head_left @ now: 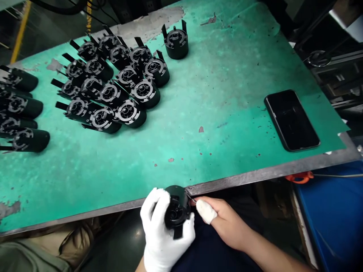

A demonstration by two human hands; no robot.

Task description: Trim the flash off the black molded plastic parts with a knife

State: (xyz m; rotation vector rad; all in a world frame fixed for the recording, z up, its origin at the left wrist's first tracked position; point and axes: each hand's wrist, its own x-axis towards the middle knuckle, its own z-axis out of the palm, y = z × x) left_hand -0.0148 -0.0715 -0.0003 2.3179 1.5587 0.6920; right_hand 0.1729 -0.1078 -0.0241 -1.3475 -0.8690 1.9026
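Note:
My left hand (pixel 166 230), in a white glove, is closed around a black cylindrical plastic housing (pixel 177 211) at the table's front edge. The housing is tilted, its detailed end facing me and a flat tab pointing down. My right hand (pixel 218 215) is bare except for a white cover on the thumb. It pinches a thin, pointed metal tool (pixel 190 197) whose tip is at the right side of the housing. Most of that tool is hidden by the fingers, so its kind is unclear. Similar black housings (pixel 130 112) stand grouped on the green tabletop at the left.
A single housing (pixel 176 43) stands apart at the back. On the right lies a black smartphone (pixel 293 120). The green table (pixel 227 151) has a metal front edge. Below its right corner are an orange handle (pixel 299 177) and a blue surface (pixel 334 211). Someone's clothed leg (pixel 70 241) shows lower left.

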